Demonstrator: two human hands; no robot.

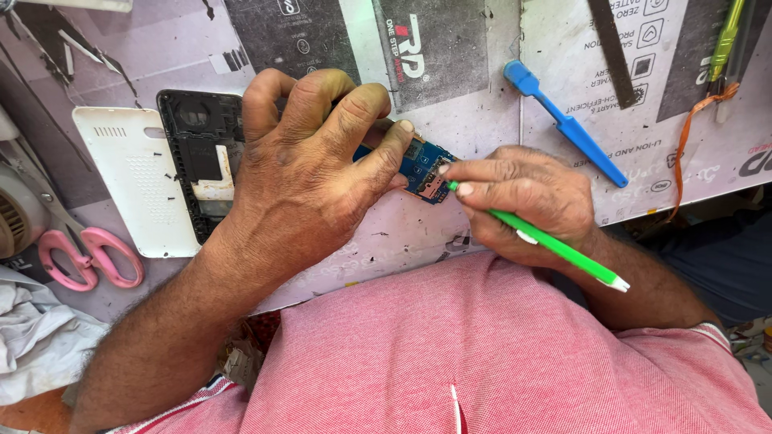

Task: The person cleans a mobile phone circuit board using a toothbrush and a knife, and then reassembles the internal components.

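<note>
Nearest the lens: pink knitted polo shirt (498, 354), filling the lower frame. Beyond it, left hand (310, 173) clamped over a small blue printed circuit board (425, 170), thumb and curled fingers (384, 157) pressed tight on the board's left part, most of that part hidden beneath the palm. Right hand (527, 201) pinched narrow round a thin bright-green plastic tool (555, 245), tip touching the board's exposed right edge near a metal-framed slot.

Risks, as judgement: tip could skid off the slot and scratch tracks or lift a small component, given a one-sided grip and the board's free end unsupported. Too hard a press might flex the board or lever it out from under the thumb. Loose black screws left of the board, on a white rectangular plastic back cover (133, 181), easily brushed away by the left forearm.

Board position: between the two hands, just above the cardboard-covered bench, touching left fingertips and the tool tip. Left of the board: black plastic phone housing (197, 157). Further left: pink-handled scissors (88, 257). Upper right of the board: blue plastic pry tool (567, 124), well apart.
</note>
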